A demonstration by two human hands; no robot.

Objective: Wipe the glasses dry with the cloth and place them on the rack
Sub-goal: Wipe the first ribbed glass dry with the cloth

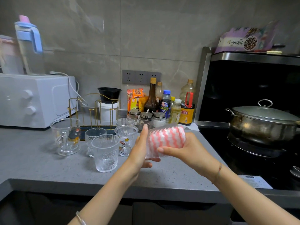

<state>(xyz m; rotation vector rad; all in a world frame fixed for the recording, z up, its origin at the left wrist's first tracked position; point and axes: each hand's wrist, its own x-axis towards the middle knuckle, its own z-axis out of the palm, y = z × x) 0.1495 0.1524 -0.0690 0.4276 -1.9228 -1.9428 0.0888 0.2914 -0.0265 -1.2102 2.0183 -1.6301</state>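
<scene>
Five glasses (pixel 105 153) wait on the bench (pixel 32 159) by the gold rack (pixel 95 109), far left. Right of them, the fingers (pixel 144 132) of the left hand (pixel 139 150) and right hand (pixel 190 151) grip a ribbed glass (pixel 151 143) sideways, with the pink striped cloth (pixel 168 138) stuffed inside to dry it.

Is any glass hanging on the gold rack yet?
No, the rack holds nothing on its gold pegs, and five glasses stand on the countertop in front of it and beside it.
</scene>
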